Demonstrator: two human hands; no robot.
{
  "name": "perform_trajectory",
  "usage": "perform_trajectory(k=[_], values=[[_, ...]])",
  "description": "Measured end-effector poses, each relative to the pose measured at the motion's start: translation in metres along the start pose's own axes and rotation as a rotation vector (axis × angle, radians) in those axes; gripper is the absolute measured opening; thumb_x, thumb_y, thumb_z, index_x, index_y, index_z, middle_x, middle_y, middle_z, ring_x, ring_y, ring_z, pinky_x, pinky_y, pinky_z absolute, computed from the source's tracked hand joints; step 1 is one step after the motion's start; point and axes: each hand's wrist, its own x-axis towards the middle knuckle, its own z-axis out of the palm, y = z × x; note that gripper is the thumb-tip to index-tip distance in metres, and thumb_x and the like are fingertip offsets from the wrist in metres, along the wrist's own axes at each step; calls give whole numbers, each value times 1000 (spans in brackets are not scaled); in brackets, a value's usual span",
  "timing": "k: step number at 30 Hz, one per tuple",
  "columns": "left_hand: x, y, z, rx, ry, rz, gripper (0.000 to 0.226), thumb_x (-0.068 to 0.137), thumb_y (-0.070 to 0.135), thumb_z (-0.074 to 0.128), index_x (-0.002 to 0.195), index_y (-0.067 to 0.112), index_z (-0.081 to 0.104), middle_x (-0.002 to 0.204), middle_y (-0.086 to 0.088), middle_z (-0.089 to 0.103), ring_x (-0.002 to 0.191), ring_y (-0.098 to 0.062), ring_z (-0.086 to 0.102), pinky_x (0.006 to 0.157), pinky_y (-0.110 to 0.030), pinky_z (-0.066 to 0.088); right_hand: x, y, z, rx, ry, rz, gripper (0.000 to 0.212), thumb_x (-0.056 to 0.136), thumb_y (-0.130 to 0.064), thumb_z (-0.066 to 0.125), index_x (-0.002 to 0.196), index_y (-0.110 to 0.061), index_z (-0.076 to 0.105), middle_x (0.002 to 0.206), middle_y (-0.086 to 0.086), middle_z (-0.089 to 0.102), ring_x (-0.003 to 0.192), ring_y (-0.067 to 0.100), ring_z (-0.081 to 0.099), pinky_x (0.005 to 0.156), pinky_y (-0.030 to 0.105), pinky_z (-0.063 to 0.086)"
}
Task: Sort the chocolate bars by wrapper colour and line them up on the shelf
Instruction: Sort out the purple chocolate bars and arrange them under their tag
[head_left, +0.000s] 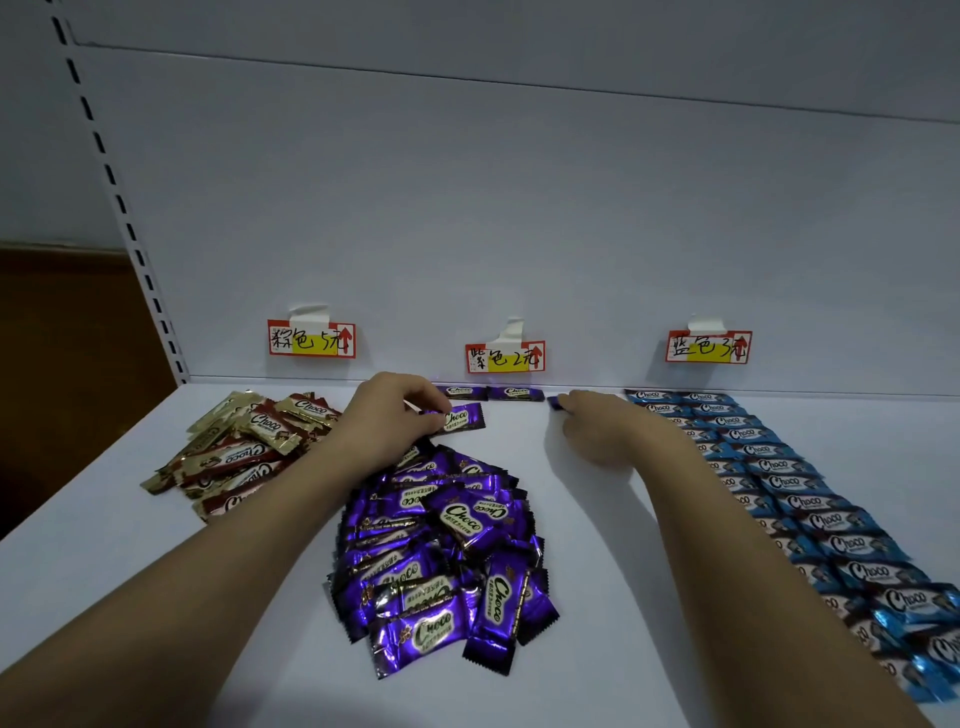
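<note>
A heap of purple chocolate bars (441, 551) lies mid-shelf. My left hand (387, 415) pinches one purple bar (462, 418) by its left end, just beyond the heap. Two purple bars (488, 393) lie side by side against the back wall. My right hand (597, 423) holds another purple bar (555, 402), mostly hidden under the fingers, to the right of those two. Brown and gold bars (244, 447) are piled at the left. Blue bars (795, 493) lie in two neat columns at the right.
Three handwritten price tags are taped to the white back wall: one (311, 339) over the brown pile, one (505, 357) over the purple row, one (709, 347) over the blue columns. A slotted upright (119, 202) bounds the shelf (156, 597) on the left.
</note>
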Motion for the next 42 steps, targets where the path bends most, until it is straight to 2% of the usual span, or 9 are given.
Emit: perform_trajectory(k=[5, 8, 14, 17, 23, 28, 36, 38, 42], values=[[2, -1, 5, 107, 1, 31, 11, 90, 18, 67, 91, 25, 74, 99, 7, 67, 81, -2, 57, 64, -13, 38, 0, -3, 7, 2, 25, 6, 48, 102, -18, 25, 150, -17, 24, 159, 1, 23, 144, 29, 23, 114, 56, 19], [3, -1, 5, 216, -6, 76, 15, 93, 19, 62, 99, 23, 75, 110, 3, 62, 92, -10, 54, 79, -21, 38, -2, -4, 7, 48, 34, -1, 51, 102, -16, 23, 153, -21, 18, 161, -1, 17, 147, 25, 15, 114, 59, 12], [-3, 10, -7, 351, -135, 187, 27, 98, 30, 52, 104, 18, 75, 115, 2, 60, 100, -12, 52, 84, -28, 39, -7, -4, 0, 177, 71, -31, 46, 99, -10, 31, 144, -17, 34, 149, 10, 38, 136, 32, 35, 112, 53, 27], [-10, 13, -5, 452, -277, 207, 36, 100, 40, 43, 116, 21, 69, 124, 4, 55, 112, -12, 51, 100, -35, 41, -9, -12, -6, 241, 102, -88, 46, 97, -6, 36, 141, -14, 44, 144, 12, 45, 130, 31, 43, 106, 41, 38], [-12, 16, -7, 531, -395, 155, 48, 102, 50, 23, 139, 33, 50, 150, 9, 38, 135, -12, 36, 112, -42, 31, -14, -32, -5, 149, -50, -188, 43, 100, -14, 38, 140, -21, 51, 146, 3, 47, 129, 24, 47, 104, 34, 38], [-10, 12, -4, 471, -425, 113, 52, 102, 52, 19, 149, 35, 32, 159, 13, 23, 145, -9, 23, 119, -37, 18, -15, -32, -6, 133, -65, -205, 42, 100, -14, 39, 139, -21, 52, 146, 3, 48, 128, 24, 48, 101, 32, 39], [-11, 16, -4, 317, -400, 95, 50, 104, 46, 23, 150, 29, 32, 158, 13, 23, 144, -7, 22, 110, -20, 14, -15, -31, -5, 130, -47, -231, 39, 100, -14, 40, 135, -14, 56, 143, 6, 51, 126, 26, 50, 103, 34, 40], [-10, 17, -8, 268, -313, 151, 42, 104, 40, 34, 141, 27, 48, 150, 11, 39, 138, -7, 33, 106, -18, 22, -15, -30, -5, 173, 13, -265, 33, 99, -15, 43, 126, -10, 63, 135, 7, 58, 117, 25, 56, 97, 33, 44], [-13, 22, -30, 181, -248, 207, 16, 95, 31, 59, 105, 35, 71, 110, 15, 66, 101, -1, 58, 94, -31, 48, -16, -31, -10, 446, 57, -403, 20, 95, -22, 59, 109, -21, 72, 103, -5, 70, 92, 12, 64, 76, 24, 49]])
